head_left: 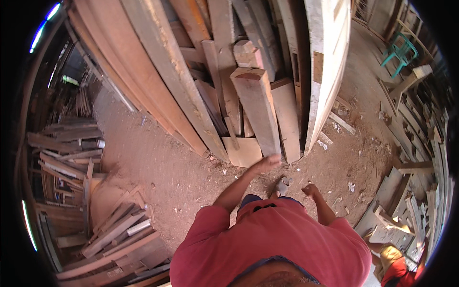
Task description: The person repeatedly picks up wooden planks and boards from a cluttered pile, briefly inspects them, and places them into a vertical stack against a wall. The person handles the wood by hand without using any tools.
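My left hand (267, 163) is in front of the low end of a thick wooden beam (256, 107), its fingers curled in. It overlaps the beam in the picture, and whether it touches the wood I cannot tell. No object shows in it. My right hand (310, 190) hangs to the right over the dirt floor, loosely closed with nothing visible inside. The beam leans among several upright planks and boards, with a pale square panel (243, 151) at its left foot and a flat board (287, 122) at its right.
A long whitish plank (327, 71) edges the stack on the right, brown planks (138, 81) on the left. Timber heaps (114, 234) lie at left, more wood (406, 167) at right. A green plastic chair (400, 53) stands far right; another person (399, 268) is at lower right.
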Motion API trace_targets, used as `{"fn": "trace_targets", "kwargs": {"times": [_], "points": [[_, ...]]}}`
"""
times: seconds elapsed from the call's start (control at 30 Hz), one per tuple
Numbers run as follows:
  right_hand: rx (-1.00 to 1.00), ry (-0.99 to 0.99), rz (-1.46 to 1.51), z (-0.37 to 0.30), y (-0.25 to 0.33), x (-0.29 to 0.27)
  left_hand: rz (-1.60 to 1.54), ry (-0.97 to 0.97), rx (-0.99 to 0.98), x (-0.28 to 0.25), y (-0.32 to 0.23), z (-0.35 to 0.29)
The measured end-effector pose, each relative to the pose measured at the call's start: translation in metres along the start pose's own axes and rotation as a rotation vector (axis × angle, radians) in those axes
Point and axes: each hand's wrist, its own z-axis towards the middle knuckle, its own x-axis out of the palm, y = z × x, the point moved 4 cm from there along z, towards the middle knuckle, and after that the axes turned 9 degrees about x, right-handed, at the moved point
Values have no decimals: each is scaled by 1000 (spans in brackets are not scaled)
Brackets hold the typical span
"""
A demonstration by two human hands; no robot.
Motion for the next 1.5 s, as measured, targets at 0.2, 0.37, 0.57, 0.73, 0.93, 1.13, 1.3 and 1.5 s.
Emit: {"fn": "trace_targets", "kwargs": {"times": [0.2,0.37,0.57,0.73,0.93,1.13,1.3,1.5], "points": [[-109,150,-102,45,91,2,-43,-80,-545,89,54,-208],[-471,139,-356,75,163,33,-107,-727,-978,124,114,-444],[-331,263,-816,73,299,161,-344,-1830,-925,216,114,-666],[-710,493,-986,-113,421,367,-257,-2286,-1200,408,50,-747],[-1035,749,-1259,-382,475,529,-1035,-2601,-1710,646,-31,-655],[-1165,782,-1597,-444,410,611,-1316,-3213,-1655,733,-70,-423],[-1280,959,-2140,-393,334,653,-1871,-3283,-1380,645,-32,-269],[-1469,1100,-2197,-456,335,667,-1931,-3124,-956,506,39,-319]]}}
